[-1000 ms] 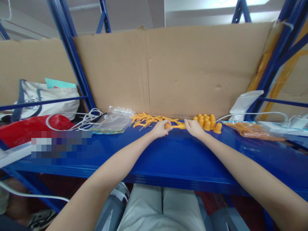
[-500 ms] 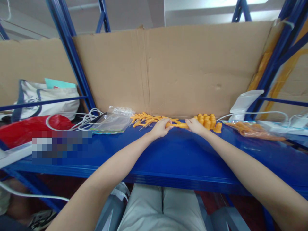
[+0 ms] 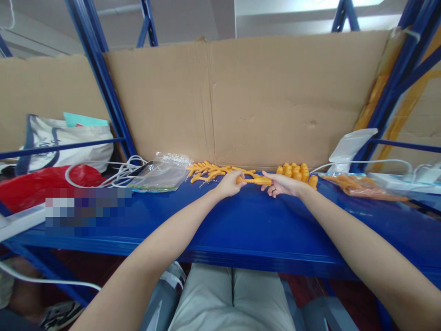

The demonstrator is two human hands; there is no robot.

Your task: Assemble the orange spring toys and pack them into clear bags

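Note:
Both hands hold an orange plastic corkscrew piece (image 3: 255, 181) level, just above the blue shelf. My left hand (image 3: 230, 184) is closed around its left end, hiding most of that end. At the other end, my right hand (image 3: 284, 185) has its thumb above and its fingers loosely curled below the piece. Between the hands a ribbed middle shows. Beyond and left of my left hand lies a pile of orange corkscrew parts (image 3: 210, 171), some with metal spirals. Several orange knobbed, cup-like pieces (image 3: 292, 172) stand in rows behind my right hand.
The blue metal shelf (image 3: 237, 225) runs under everything, with a cardboard sheet (image 3: 262, 101) behind. Clear plastic bags (image 3: 163, 174) and white cables (image 3: 127, 168) lie left. Rightward is a bag of orange pieces (image 3: 361, 186). A red bag (image 3: 51, 181) sits far left.
My right hand has turned and shifted a little right and down, its fingers loosening. More of the corkscrew piece shows between the hands. My left hand has barely moved.

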